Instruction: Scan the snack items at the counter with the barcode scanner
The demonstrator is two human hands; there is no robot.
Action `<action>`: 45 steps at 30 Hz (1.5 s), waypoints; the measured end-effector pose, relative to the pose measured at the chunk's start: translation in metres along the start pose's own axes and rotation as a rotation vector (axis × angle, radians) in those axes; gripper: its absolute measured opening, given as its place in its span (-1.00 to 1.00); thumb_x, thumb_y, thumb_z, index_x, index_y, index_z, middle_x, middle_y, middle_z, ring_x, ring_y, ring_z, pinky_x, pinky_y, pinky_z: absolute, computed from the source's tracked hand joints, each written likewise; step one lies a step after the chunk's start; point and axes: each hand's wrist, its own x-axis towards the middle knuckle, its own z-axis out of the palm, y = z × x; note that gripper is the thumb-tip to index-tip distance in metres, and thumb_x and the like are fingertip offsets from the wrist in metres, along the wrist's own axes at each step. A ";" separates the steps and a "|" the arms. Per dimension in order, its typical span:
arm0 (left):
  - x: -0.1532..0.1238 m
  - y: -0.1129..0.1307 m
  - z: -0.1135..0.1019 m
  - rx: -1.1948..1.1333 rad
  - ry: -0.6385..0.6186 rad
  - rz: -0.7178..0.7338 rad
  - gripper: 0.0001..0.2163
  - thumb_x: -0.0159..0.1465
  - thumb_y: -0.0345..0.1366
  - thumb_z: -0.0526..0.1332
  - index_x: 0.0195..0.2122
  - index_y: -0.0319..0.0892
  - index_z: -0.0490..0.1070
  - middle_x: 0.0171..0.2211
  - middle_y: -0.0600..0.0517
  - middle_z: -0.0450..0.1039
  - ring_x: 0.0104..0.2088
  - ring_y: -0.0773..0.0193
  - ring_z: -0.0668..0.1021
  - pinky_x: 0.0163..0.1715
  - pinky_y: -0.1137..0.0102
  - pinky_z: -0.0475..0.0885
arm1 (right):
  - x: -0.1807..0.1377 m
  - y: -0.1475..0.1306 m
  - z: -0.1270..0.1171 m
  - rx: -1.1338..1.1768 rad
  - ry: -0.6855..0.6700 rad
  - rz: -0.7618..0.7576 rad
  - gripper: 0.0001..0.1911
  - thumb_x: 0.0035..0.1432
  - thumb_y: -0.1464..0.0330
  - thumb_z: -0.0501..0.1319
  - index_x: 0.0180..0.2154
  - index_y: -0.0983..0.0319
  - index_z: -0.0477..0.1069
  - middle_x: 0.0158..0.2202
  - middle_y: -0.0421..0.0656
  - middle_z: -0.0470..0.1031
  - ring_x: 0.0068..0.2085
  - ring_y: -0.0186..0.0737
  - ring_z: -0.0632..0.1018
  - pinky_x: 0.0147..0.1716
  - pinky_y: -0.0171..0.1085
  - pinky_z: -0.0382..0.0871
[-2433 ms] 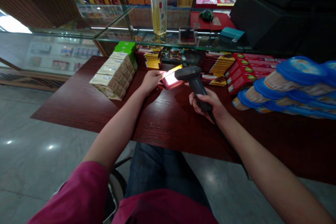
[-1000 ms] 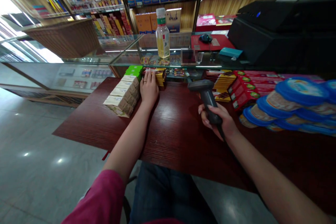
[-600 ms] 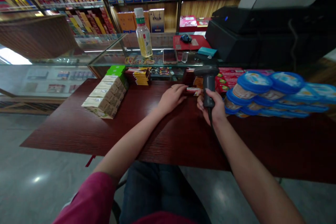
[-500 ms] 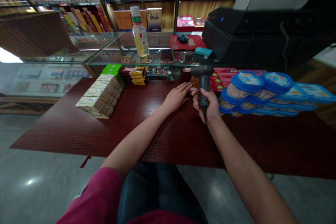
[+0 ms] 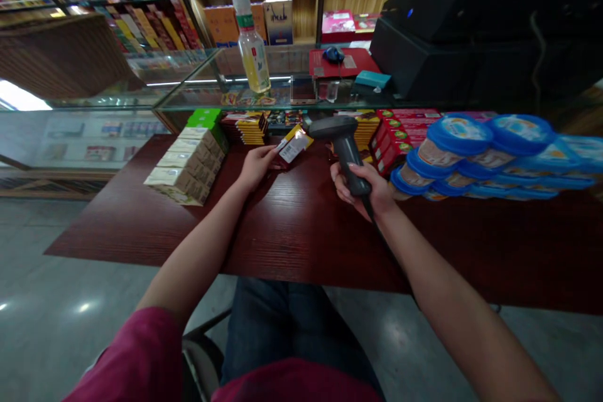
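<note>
My left hand (image 5: 257, 166) pinches the near end of a small flat packet (image 5: 293, 147), yellow and dark with a white barcode label turned up. In my right hand (image 5: 365, 188) is a black barcode scanner (image 5: 346, 147), gripped by its handle, its cable running down over the table's front edge. The scanner's head points left, close to the packet's right end. Behind the scanner stands a stack of similar yellow-edged packets (image 5: 366, 132), partly hidden by it. Another such stack (image 5: 252, 129) lies beyond my left hand.
Cream and green boxes (image 5: 188, 160) stand in a row at the left. Red boxes (image 5: 393, 141) and stacked blue-lidded tubs (image 5: 459, 138) fill the right of the dark wooden table (image 5: 282, 239). A glass counter at the back bears a bottle (image 5: 254, 59), a phone (image 5: 303, 89) and a mouse (image 5: 333, 54).
My left hand has gone from the packets near the scanner to the left, and now holds a packet. My right hand has turned the scanner's head leftward.
</note>
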 end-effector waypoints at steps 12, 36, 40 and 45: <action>-0.001 -0.005 -0.006 -0.183 -0.053 -0.074 -0.77 0.43 -0.27 0.35 0.00 -0.28 0.70 -0.34 0.00 0.72 -0.42 0.37 0.67 -0.37 0.53 0.58 | -0.005 0.018 0.011 -0.046 -0.044 0.100 -0.72 0.18 0.20 0.41 -0.17 0.21 0.46 -0.35 -0.21 0.56 -0.62 -0.45 0.35 -0.72 -0.41 0.09; 0.005 -0.009 -0.070 0.825 0.598 0.633 -0.69 0.56 -0.33 0.15 0.19 -0.06 0.62 0.10 -0.10 0.67 0.15 0.10 0.63 0.23 0.25 0.52 | -0.001 0.017 0.008 0.055 0.056 0.127 -0.69 0.09 0.21 0.44 -0.19 0.20 0.48 -0.35 -0.21 0.52 -0.64 -0.46 0.28 -0.72 -0.40 0.04; 0.014 -0.010 -0.071 0.939 0.598 0.517 -0.63 0.54 -0.39 0.12 0.27 -0.06 0.58 0.22 -0.13 0.62 0.26 0.02 0.56 0.33 0.19 0.46 | -0.002 0.016 0.009 0.070 0.074 0.141 -0.73 0.09 0.21 0.44 -0.25 0.21 0.47 -0.34 -0.21 0.50 -0.63 -0.48 0.28 -0.73 -0.42 0.08; 0.026 -0.003 -0.064 1.038 0.532 0.395 -0.52 0.51 -0.49 0.02 0.38 -0.23 0.46 0.37 -0.21 0.48 0.43 -0.04 0.43 0.49 0.09 0.30 | -0.001 0.015 0.010 0.066 0.094 0.149 -0.73 0.08 0.21 0.45 -0.28 0.21 0.49 -0.35 -0.20 0.49 -0.63 -0.49 0.27 -0.72 -0.43 0.12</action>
